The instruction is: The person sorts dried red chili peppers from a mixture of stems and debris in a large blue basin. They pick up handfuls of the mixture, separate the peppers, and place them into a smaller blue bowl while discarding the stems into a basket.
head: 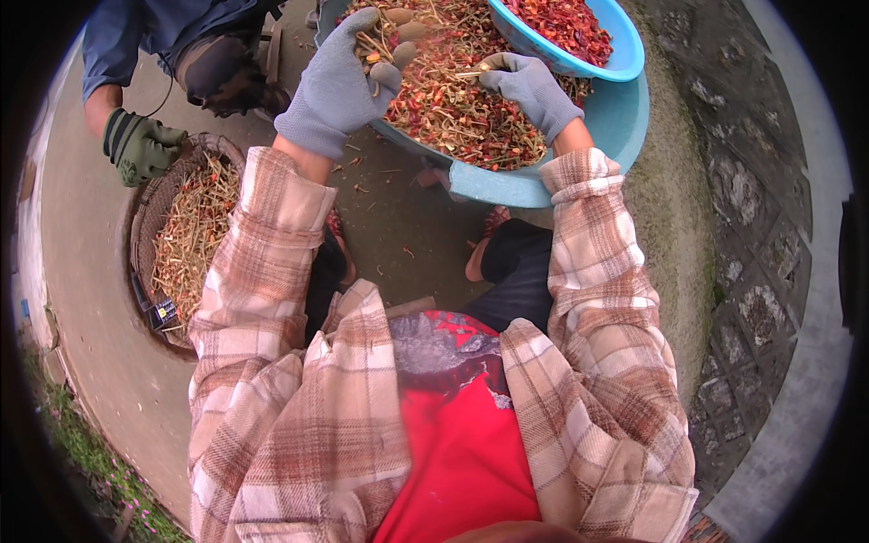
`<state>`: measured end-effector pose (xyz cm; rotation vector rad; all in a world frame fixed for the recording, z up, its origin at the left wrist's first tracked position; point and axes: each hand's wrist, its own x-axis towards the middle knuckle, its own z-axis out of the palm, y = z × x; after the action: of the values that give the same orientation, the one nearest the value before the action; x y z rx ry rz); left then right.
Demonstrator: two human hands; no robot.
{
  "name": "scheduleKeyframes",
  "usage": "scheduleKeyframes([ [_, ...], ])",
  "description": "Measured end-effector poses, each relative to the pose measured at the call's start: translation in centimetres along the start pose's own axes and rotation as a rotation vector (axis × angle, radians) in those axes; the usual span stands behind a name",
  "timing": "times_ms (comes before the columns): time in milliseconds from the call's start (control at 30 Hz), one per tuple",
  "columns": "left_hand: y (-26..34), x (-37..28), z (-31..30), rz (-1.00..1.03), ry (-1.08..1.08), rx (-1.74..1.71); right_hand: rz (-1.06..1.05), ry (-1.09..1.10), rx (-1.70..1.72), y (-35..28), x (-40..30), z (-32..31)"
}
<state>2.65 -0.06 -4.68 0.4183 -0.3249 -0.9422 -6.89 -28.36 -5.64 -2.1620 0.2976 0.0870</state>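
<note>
My left hand (349,81), in a grey knitted glove, holds a small bunch of dry stalks with red and yellow bits (375,49), palm partly turned up. Under both hands lies a heap of chopped dried chili and stalks (461,122) in a large blue-green plastic tub (499,183). My right hand (526,88), gloved alike, pinches a pale stalk (468,73) between thumb and finger above the heap. Beyond it, a bright blue basin (628,51) of red chili pieces (560,27) rests on the tub.
On the left, a woven basket (146,210) holds stalks and a small dark object (161,313) bearing writing. A co-worker's green-gloved hand (146,149) is at its rim. Scraps lie on the concrete floor (434,251); a stone-patterned surface (753,203) runs along the right.
</note>
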Motion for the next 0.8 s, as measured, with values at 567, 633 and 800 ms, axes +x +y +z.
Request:
scheduleKeyframes([
  [567, -4.7, 0.3, 2.8, 0.053, 0.015, 0.557, -0.309, 0.186, -0.059, -6.6, -3.6, 0.0],
  [633, -3.9, 0.8, 1.8, 0.025, -0.031, 0.497, -0.358, 0.216, -0.356, -7.8, -4.1, 0.5],
  [800, -3.5, 0.9, 2.9, -0.082, 0.076, 0.295, -0.411, 0.076, -0.393, -7.8, -3.3, 0.5],
])
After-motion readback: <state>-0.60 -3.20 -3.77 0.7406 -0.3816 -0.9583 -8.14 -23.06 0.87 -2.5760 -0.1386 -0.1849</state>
